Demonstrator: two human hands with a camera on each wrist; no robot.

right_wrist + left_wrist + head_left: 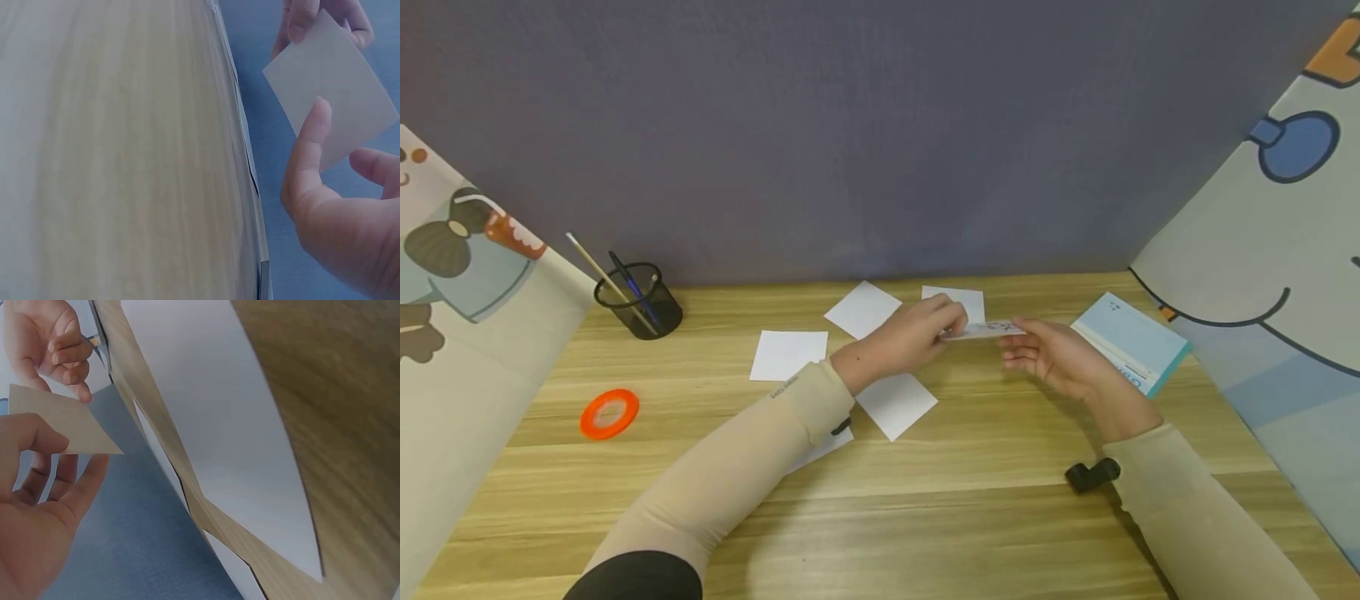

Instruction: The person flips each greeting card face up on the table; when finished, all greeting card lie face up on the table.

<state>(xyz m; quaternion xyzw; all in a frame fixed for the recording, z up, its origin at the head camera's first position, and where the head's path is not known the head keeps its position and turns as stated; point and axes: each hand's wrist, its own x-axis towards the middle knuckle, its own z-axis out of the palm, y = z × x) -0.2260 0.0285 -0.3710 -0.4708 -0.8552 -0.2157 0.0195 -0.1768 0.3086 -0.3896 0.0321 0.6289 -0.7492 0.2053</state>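
My left hand (910,339) pinches a small square paper card (988,330) over the far part of the table. Purple-blue marks show on the card's face in the head view; a plain side faces the left wrist camera. At the card's other end is my right hand (1063,360), palm turned up. Its thumb (315,122) overlaps the card's plain side in the right wrist view, while its other fingers are spread apart by the edge. Below the left hand lie white paper squares, among them one near the wrist (897,406) and one farther back (862,309).
Another white square (788,355) lies left, and one (962,302) sits by the back panel. A light-blue booklet (1131,340) rests at the right. On the left are an orange ring-shaped item (587,417) and a black mesh pen cup (664,318). Walls enclose the table's back and sides.
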